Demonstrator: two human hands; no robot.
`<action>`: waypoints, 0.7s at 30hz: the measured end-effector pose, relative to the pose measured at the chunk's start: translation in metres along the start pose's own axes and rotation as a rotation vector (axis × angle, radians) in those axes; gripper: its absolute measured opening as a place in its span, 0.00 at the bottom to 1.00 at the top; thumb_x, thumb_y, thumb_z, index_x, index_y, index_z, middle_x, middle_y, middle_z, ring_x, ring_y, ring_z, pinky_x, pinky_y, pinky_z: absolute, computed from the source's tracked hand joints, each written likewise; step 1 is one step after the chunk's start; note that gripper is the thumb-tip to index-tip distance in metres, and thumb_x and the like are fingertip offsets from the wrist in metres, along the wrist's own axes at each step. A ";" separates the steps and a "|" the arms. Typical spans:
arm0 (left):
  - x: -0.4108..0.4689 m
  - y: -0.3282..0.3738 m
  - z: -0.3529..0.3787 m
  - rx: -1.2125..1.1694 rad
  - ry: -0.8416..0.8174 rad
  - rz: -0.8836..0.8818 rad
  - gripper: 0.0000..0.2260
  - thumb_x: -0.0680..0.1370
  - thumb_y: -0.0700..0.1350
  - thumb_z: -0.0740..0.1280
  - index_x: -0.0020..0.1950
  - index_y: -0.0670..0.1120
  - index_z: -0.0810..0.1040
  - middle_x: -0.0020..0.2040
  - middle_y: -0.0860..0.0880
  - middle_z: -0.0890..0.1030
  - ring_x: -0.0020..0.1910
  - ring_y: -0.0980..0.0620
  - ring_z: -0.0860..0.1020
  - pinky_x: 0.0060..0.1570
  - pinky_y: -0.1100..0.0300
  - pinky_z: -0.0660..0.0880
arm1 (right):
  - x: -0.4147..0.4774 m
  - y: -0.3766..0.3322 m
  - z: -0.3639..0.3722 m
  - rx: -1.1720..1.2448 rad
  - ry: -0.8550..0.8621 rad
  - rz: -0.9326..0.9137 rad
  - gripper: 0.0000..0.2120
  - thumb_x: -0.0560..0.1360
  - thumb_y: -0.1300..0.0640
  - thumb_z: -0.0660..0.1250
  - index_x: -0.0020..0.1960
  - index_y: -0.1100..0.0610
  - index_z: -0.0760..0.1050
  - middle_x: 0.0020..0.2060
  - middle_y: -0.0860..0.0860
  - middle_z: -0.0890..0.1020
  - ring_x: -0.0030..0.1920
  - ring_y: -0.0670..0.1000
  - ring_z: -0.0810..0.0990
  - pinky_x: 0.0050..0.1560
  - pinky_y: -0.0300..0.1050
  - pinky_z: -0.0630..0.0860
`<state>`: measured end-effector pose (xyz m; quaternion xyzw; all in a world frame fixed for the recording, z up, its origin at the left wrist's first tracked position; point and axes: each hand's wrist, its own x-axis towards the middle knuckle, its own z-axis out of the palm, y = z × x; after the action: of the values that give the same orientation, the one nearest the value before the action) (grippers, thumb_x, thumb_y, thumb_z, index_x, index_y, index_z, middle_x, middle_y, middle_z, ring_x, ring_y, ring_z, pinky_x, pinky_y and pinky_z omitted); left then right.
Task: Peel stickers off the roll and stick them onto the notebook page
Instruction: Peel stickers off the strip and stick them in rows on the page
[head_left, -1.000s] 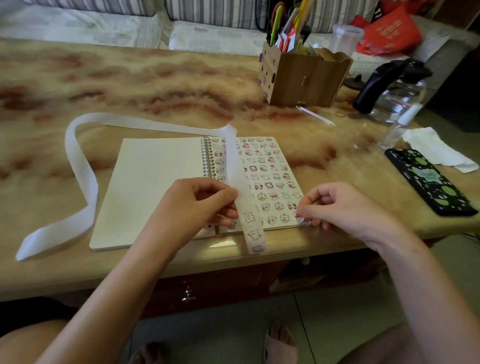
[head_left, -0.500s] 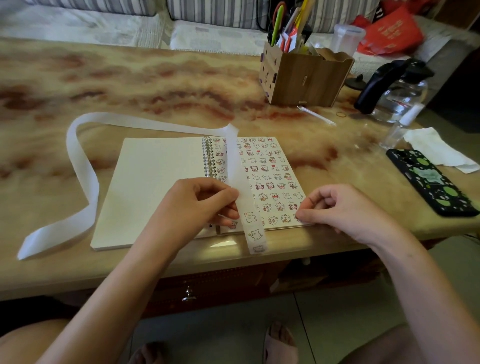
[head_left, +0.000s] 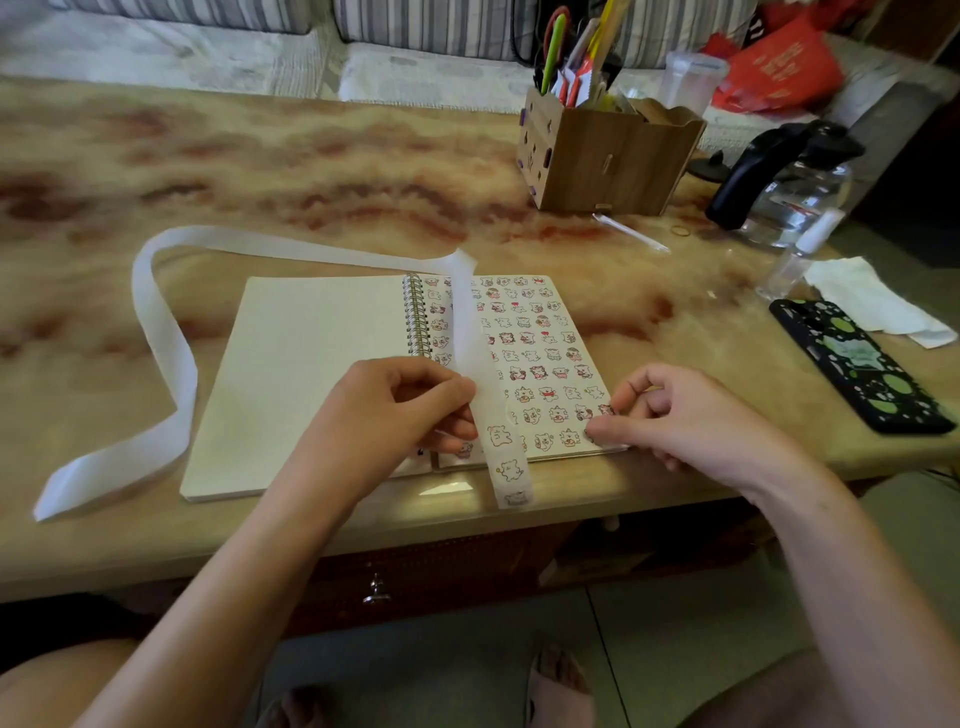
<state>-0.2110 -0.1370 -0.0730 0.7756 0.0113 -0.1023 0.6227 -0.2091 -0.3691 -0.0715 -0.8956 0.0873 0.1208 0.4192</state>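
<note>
An open spiral notebook (head_left: 311, 374) lies near the table's front edge. Its right page (head_left: 540, 353) is covered with rows of small cartoon stickers. A long white sticker strip (head_left: 161, 332) loops from the left of the table, crosses the right page and hangs over the front edge, with a few stickers left at its near end (head_left: 506, 467). My left hand (head_left: 400, 410) pinches the strip over the page's lower part. My right hand (head_left: 691, 415) rests at the page's bottom right corner, with a fingertip pressing on the page there.
A wooden pen holder (head_left: 608, 156) full of pens stands at the back right. A glass kettle with a black handle (head_left: 779, 182), a white tissue (head_left: 872, 301) and a phone in a black and green case (head_left: 862, 369) lie to the right.
My right hand's fingers have shifted slightly at the page's bottom right corner and now press flat on it. The left hand and strip have stayed put.
</note>
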 end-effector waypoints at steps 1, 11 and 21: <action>0.000 0.000 0.000 -0.001 0.000 0.000 0.06 0.76 0.42 0.67 0.44 0.42 0.82 0.37 0.45 0.85 0.35 0.48 0.83 0.54 0.39 0.76 | 0.000 0.000 0.001 -0.024 0.007 0.002 0.15 0.66 0.51 0.77 0.46 0.55 0.75 0.31 0.50 0.79 0.27 0.45 0.71 0.31 0.42 0.68; 0.001 -0.002 0.000 -0.017 0.006 0.020 0.06 0.76 0.43 0.68 0.44 0.43 0.82 0.37 0.46 0.85 0.36 0.47 0.84 0.53 0.41 0.77 | 0.004 0.002 0.002 0.006 0.160 -0.087 0.03 0.73 0.58 0.70 0.46 0.56 0.77 0.31 0.49 0.81 0.27 0.44 0.73 0.36 0.42 0.69; 0.002 -0.003 0.001 -0.122 0.011 0.061 0.05 0.76 0.39 0.67 0.45 0.38 0.81 0.35 0.42 0.84 0.32 0.53 0.82 0.33 0.65 0.79 | -0.018 -0.031 0.047 0.267 0.021 -0.432 0.03 0.70 0.56 0.73 0.44 0.53 0.81 0.38 0.47 0.84 0.39 0.46 0.82 0.42 0.43 0.79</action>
<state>-0.2098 -0.1375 -0.0766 0.7368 -0.0029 -0.0781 0.6716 -0.2253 -0.3123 -0.0721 -0.8313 -0.0866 0.0066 0.5489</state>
